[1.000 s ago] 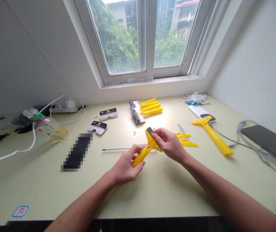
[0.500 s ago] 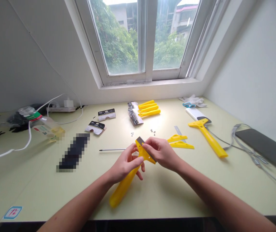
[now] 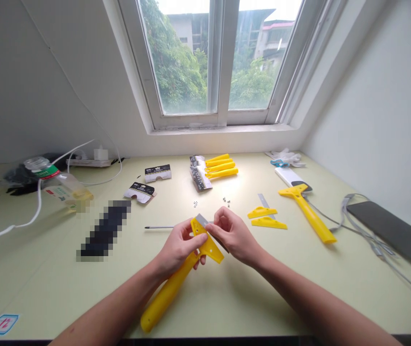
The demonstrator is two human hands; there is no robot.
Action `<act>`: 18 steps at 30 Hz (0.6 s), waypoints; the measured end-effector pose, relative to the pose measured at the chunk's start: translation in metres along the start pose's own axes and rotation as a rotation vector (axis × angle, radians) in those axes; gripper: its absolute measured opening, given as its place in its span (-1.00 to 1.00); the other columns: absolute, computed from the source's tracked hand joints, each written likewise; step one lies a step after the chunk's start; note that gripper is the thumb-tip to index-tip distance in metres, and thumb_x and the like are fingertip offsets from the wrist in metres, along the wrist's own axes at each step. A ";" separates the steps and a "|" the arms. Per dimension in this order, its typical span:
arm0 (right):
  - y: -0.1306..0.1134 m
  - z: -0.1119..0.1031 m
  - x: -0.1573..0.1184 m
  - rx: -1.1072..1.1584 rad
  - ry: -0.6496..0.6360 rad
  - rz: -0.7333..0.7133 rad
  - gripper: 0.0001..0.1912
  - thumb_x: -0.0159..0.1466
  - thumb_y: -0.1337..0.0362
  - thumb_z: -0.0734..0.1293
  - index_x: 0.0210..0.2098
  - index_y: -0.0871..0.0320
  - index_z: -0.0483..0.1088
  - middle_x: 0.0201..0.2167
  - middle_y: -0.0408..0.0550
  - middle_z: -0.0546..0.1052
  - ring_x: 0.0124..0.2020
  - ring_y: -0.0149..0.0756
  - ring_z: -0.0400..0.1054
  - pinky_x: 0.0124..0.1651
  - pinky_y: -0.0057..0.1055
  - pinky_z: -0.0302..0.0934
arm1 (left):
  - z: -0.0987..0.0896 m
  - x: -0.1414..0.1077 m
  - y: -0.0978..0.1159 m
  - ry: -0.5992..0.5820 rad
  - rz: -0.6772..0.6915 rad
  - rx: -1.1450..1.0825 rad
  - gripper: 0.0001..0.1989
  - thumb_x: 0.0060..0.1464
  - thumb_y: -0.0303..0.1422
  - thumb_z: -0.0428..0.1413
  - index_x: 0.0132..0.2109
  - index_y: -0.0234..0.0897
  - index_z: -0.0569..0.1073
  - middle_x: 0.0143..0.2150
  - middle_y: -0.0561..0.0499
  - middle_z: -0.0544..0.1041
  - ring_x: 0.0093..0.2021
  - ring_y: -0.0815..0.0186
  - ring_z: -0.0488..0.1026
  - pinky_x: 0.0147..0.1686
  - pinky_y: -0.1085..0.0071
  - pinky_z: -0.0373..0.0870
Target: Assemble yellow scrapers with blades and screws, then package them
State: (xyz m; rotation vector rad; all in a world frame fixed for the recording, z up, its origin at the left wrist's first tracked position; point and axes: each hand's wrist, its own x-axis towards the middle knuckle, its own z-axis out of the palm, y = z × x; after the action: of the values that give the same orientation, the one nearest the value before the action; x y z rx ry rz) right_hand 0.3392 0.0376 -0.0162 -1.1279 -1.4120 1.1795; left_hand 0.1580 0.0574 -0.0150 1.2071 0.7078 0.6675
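Observation:
My left hand (image 3: pixel 178 252) is closed around the neck of a yellow scraper handle (image 3: pixel 171 298), its thumb pressed on the T-shaped head. Pinched in my right hand (image 3: pixel 237 238) is a thin metal blade (image 3: pixel 201 220), lying along the head's far edge; my fingers cover part of it. Behind my left hand lies a screwdriver (image 3: pixel 158 227), its near end hidden. Small screws (image 3: pixel 226 201) and nuts (image 3: pixel 195 204) rest beyond my hands. To the right, two yellow clamp plates (image 3: pixel 269 223) lie by another blade (image 3: pixel 262 199).
Another yellow scraper handle (image 3: pixel 313 216) leans over a white power bank (image 3: pixel 292 178) at right, near cables and a dark phone (image 3: pixel 392 230). Packaged scrapers (image 3: pixel 221 167) and opened cardboard sleeves (image 3: pixel 140 192) sit at the back. A bottle (image 3: pixel 64 185) lies tilted at left.
The scraper handle has swung down and left in my left hand. The blade has shifted outward at the head's edge, showing a gap near its lower end.

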 end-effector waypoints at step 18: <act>-0.004 -0.013 0.001 -0.178 -0.083 -0.002 -0.67 0.29 0.19 0.35 0.03 0.05 0.30 -0.40 -0.17 0.47 -0.47 -0.38 0.35 -0.41 -0.40 0.28 | -0.009 0.004 -0.001 -0.057 0.047 -0.050 -0.65 0.13 -0.23 0.22 -0.01 -0.32 0.42 -0.14 -0.12 0.48 -0.32 0.32 0.44 -0.50 0.40 0.51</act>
State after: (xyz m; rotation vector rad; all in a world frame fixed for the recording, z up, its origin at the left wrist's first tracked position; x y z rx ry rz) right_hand 0.3517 0.0395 -0.0114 -1.2108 -1.6069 1.1275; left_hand 0.1530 0.0656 -0.0182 1.1953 0.6136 0.6828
